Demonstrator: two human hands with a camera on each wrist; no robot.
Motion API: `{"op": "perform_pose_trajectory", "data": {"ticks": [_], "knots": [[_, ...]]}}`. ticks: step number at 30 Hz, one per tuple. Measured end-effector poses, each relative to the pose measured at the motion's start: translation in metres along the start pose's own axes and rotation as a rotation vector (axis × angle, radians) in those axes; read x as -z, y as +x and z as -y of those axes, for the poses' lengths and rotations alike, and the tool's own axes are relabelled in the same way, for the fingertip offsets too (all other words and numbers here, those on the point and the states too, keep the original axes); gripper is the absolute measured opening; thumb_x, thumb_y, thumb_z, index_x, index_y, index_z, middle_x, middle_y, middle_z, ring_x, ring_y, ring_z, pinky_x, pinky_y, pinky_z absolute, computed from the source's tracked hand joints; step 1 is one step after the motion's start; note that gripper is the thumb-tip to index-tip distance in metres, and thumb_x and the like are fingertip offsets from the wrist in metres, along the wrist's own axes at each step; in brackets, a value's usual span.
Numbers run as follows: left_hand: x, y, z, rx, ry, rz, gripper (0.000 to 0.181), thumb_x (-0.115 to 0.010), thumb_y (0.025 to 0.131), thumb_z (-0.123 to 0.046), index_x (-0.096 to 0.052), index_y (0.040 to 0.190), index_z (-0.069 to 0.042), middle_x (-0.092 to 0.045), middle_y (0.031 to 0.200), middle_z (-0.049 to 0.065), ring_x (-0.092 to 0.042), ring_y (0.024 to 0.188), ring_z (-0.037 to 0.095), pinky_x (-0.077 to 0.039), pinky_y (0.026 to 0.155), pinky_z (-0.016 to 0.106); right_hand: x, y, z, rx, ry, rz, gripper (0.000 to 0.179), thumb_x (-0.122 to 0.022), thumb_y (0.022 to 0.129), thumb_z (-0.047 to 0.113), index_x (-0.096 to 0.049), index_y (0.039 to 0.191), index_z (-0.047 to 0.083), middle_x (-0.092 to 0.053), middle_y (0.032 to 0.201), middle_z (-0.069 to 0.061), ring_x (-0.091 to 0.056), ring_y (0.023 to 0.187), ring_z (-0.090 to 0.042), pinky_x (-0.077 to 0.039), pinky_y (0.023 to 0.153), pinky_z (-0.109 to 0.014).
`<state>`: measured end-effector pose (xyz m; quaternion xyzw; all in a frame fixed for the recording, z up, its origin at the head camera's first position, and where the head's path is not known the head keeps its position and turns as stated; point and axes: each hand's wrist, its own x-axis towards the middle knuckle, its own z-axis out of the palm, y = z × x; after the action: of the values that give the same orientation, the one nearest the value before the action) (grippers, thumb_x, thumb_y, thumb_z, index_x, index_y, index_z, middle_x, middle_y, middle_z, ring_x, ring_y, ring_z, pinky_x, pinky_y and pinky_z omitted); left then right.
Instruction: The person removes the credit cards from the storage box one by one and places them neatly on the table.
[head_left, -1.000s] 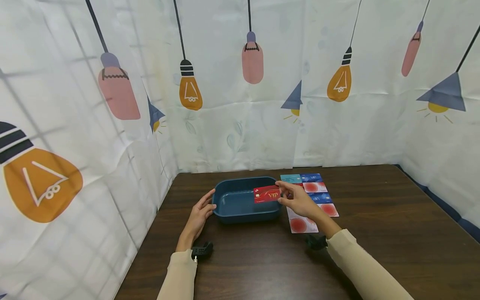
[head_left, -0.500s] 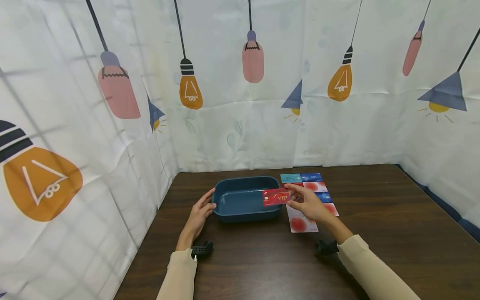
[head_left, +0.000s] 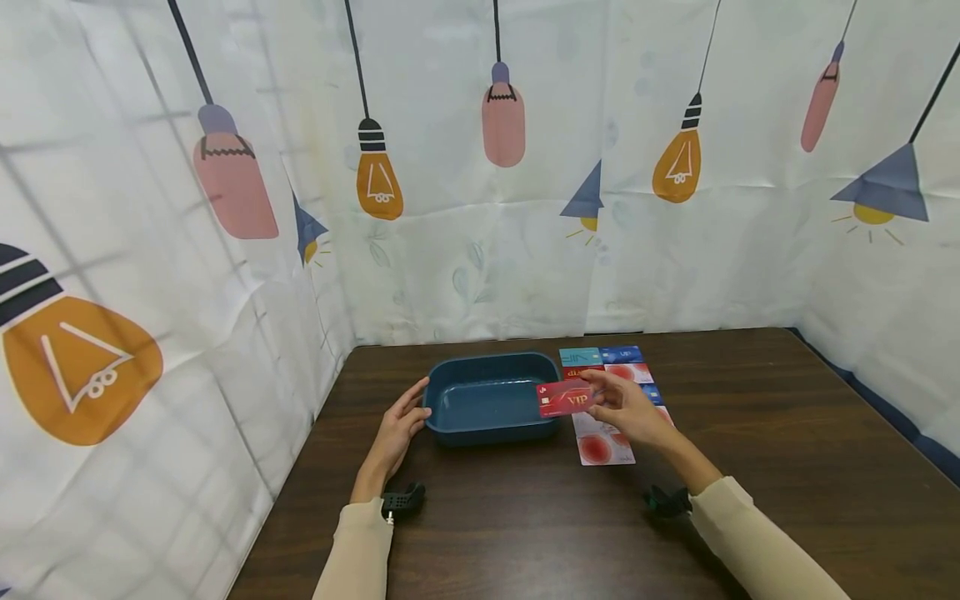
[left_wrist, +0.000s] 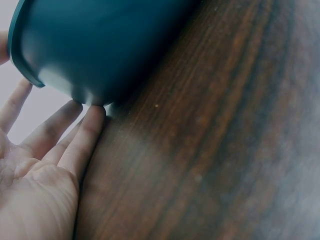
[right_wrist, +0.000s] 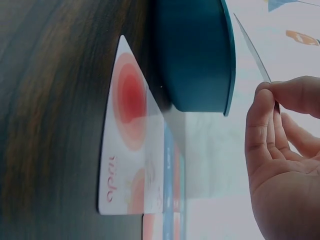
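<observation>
A red VIP card (head_left: 564, 399) is pinched between the thumb and fingers of my right hand (head_left: 626, 408). It is held above the right end of a dark teal rectangular tub (head_left: 491, 436). In the right wrist view the card (right_wrist: 254, 50) shows nearly edge-on, higher than the tub's rim. My left hand (head_left: 396, 431) rests at the tub's left end, its fairly straight fingertips touching the outer wall. From the left wrist view, those fingers (left_wrist: 85, 140) meet the tub wall (left_wrist: 110, 45) low down, close to the table.
Right of the tub, several cards lie in two columns on the brown wooden table (head_left: 510, 533): a teal card (head_left: 580, 357), blue ones (head_left: 618, 355), and white ones with red circles (head_left: 600, 450). A patterned curtain (head_left: 465, 275) hangs behind and at both sides.
My right hand has moved right and slightly toward me with the red card, from over the tub's inside to its right end. The left hand and the tub stay put.
</observation>
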<state>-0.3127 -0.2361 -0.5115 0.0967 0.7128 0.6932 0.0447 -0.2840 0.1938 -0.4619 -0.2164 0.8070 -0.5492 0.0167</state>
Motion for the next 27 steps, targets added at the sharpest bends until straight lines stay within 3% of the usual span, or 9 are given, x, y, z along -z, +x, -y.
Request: {"op": "perform_pose_trajectory", "data": {"ticks": [5, 15, 19, 27], "knots": [[0.000, 0.000, 0.000, -0.005, -0.004, 0.003, 0.059, -0.057, 0.103, -0.014, -0.041, 0.158, -0.026, -0.033, 0.165, 0.007, -0.032, 0.152, 0.029, -0.045, 0.104, 0.024, 0.005, -0.006, -0.001, -0.033, 0.010, -0.001, 0.058, -0.068, 0.097, 0.009, -0.045, 0.149, -0.002, -0.057, 0.128, -0.027, -0.062, 0.099, -0.026, -0.061, 0.078, -0.038], [0.000, 0.000, 0.001, -0.005, 0.001, 0.006, 0.059, -0.057, 0.103, -0.015, -0.040, 0.158, -0.026, -0.031, 0.166, 0.007, -0.029, 0.154, 0.029, -0.044, 0.106, 0.025, 0.012, -0.019, -0.005, -0.042, 0.026, -0.029, 0.059, -0.069, 0.096, 0.008, -0.044, 0.149, -0.002, -0.049, 0.140, -0.027, -0.061, 0.100, -0.026, -0.060, 0.079, -0.031], [0.001, 0.000, 0.002, -0.002, 0.001, 0.006, 0.059, -0.057, 0.103, -0.015, -0.040, 0.158, -0.027, -0.031, 0.166, 0.007, -0.029, 0.154, 0.029, -0.044, 0.107, 0.027, 0.016, -0.025, -0.005, -0.054, 0.028, -0.039, 0.060, -0.069, 0.096, 0.009, -0.044, 0.150, -0.003, -0.049, 0.140, -0.028, -0.062, 0.099, -0.024, -0.060, 0.080, -0.030], [-0.001, 0.000, -0.001, -0.007, -0.018, 0.000, 0.059, -0.056, 0.103, -0.012, -0.040, 0.158, -0.025, -0.032, 0.165, 0.008, -0.032, 0.152, 0.029, -0.046, 0.098, 0.017, 0.026, -0.039, -0.005, -0.095, 0.022, -0.066, 0.060, -0.068, 0.097, 0.009, -0.043, 0.150, -0.006, -0.051, 0.134, -0.028, -0.061, 0.096, -0.021, -0.060, 0.080, -0.027]]}}
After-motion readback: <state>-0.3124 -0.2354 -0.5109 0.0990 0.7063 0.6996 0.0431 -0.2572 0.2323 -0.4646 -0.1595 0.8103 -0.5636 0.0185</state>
